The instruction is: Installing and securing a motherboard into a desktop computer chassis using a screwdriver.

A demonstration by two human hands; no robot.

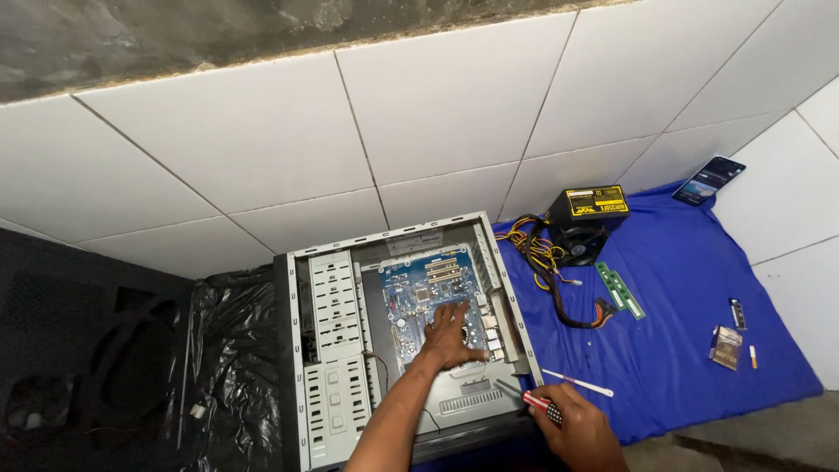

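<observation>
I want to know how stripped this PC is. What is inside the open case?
Inside the open case lies a blue motherboard, with grey drive bays on the left. The left hand rests on the board and covers its lower right part, so nothing can be seen there.

Your left hand (450, 336) is reaching forward and away from you, its bare forearm rising from the bottom edge of the view and slanting up to the right. You are holding that hand palm down, the wrist nearly straight, the fingers spread and pointing ahead and to the right, the fingertips pressing down. Your right hand (578, 430) is sitting lower and closer to your body, near the bottom edge, with only its back and knuckles showing. You are curling its fingers tightly into a fist-like grip, thumb side turned toward the left hand. The two hands are staying apart, not touching.
</observation>
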